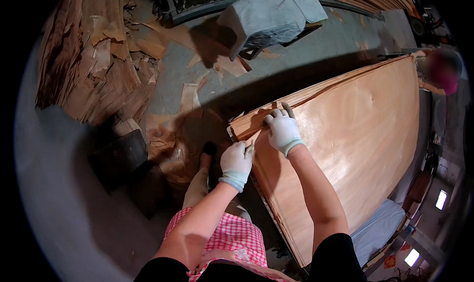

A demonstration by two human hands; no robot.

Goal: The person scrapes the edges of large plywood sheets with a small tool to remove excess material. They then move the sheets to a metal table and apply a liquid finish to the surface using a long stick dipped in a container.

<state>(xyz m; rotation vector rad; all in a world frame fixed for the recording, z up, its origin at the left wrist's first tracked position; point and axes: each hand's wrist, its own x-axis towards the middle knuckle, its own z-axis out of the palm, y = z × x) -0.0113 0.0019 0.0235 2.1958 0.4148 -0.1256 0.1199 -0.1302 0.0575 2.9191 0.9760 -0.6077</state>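
Observation:
A stack of large, thin, reddish-tan wood veneer sheets [355,129] lies before me and to my right. My left hand [236,161], in a white knit glove with greyish fingertips, is closed at the near left corner of the top sheet. Further along the short left end, my right hand [284,130], gloved the same way, has its fingers curled over that sheet's edge. Between the two hands the corner is slightly lifted, and layered edges of the sheets below show. The undersides of both grips are hidden.
Another person [439,72] stands at the stack's far right end, hands near its corner. Torn veneer scraps [187,102] litter the floor, beside a rough veneer pile [81,50]. A plastic-covered object [271,20] stands beyond the stack. A dark box [118,158] is at left.

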